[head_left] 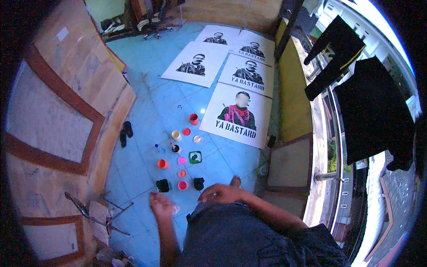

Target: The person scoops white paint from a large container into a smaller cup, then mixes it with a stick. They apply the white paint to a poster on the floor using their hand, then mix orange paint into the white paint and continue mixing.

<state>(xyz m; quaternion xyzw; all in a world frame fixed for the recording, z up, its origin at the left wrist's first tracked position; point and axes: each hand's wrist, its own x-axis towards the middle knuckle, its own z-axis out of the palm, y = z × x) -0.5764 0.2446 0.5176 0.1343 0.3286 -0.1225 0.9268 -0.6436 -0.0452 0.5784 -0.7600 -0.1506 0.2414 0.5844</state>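
Observation:
My left hand hangs low over the blue floor, beside a dark square tub. Its fingers are loosely bent and apart, with nothing visible in them. In front of my dark shirt, my right hand reaches leftward, fingers loosely bent; I see no object in it. A dark container stands just beyond it. Ahead are paint pots: a pink one, an orange one, a red one, a cream one and a green square tub. The nearest poster shows a stencilled figure with pink and red paint.
Farther off lie several black-and-white stencilled posters. Dark slippers rest by the wooden panels at left, near a folding metal stand. Black garments hang beside the railing at right. A wheeled chair stands at the back.

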